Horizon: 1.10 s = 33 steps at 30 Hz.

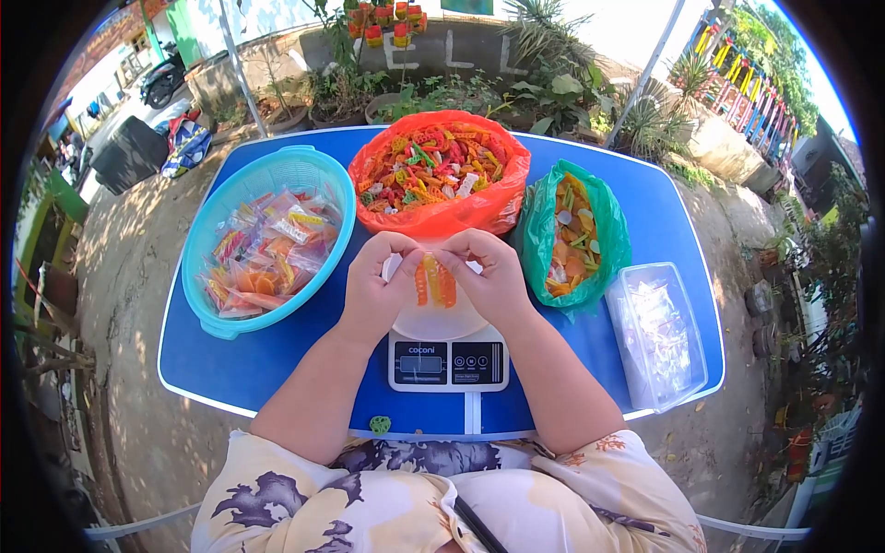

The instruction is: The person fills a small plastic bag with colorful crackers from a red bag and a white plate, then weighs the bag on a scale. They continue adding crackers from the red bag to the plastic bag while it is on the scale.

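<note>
Both of my hands meet above the round plate of a white digital scale [448,362]. Between them hangs a small clear plastic bag [435,282] with orange and yellow snack pieces inside. My left hand [383,284] pinches the bag's top left corner, and my right hand [487,275] pinches its top right corner. Just beyond my hands stands a red plastic bag [516,207] full of colourful snack pieces. The scale's display shows no number that I can read.
A light blue basket [346,207] of filled small bags stands at left. To the right are a green bag [608,244] of mixed snacks and a clear box [656,336] of plastic packets. A green piece [380,424] lies near the blue table's [249,369] front edge.
</note>
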Available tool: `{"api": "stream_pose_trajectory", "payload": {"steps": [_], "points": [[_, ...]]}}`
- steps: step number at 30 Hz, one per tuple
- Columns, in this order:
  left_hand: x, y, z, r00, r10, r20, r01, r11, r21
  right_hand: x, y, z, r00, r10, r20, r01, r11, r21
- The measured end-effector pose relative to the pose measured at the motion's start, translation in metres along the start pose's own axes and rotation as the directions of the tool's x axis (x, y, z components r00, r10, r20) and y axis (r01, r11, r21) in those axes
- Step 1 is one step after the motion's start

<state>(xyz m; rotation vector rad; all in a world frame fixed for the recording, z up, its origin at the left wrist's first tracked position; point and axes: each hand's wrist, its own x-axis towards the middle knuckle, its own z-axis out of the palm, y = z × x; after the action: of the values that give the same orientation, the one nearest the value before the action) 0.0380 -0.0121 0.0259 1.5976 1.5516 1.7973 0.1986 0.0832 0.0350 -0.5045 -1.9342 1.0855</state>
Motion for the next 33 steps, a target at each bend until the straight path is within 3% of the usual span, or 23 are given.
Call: {"api": "stream_pose_trajectory", "payload": {"steps": [7, 14, 20, 24, 27, 33], "points": [[0.000, -0.007, -0.001, 1.000, 0.002, -0.013, -0.003, 0.999, -0.052, -0.001, -0.005, 0.008, 0.995, 0.099, 0.007, -0.099, 0.989, 0.114], [0.000, -0.005, 0.002, 0.991, -0.128, -0.042, 0.114, 0.966, -0.234, 0.001, 0.006, 0.002, 0.976, 0.214, 0.044, -0.217, 0.934, 0.283], [-0.001, -0.008, 0.000, 0.993, -0.119, 0.013, 0.120, 0.983, -0.138, 0.000, 0.011, 0.003, 0.980, 0.191, 0.054, -0.199, 0.938, 0.283], [-0.002, -0.009, 0.001, 0.998, -0.057, -0.018, 0.056, 0.997, -0.058, 0.000, 0.013, 0.000, 0.997, 0.062, 0.043, -0.069, 0.981, 0.183], [-0.001, -0.008, 0.001, 0.999, 0.010, -0.033, -0.009, 1.000, 0.028, 0.000, 0.011, 0.001, 0.998, 0.047, 0.045, -0.055, 0.978, 0.199], [-0.001, -0.008, -0.002, 0.999, -0.050, -0.016, 0.050, 0.999, 0.016, 0.001, -0.001, 0.001, 0.976, 0.193, 0.098, -0.211, 0.950, 0.231]]}}
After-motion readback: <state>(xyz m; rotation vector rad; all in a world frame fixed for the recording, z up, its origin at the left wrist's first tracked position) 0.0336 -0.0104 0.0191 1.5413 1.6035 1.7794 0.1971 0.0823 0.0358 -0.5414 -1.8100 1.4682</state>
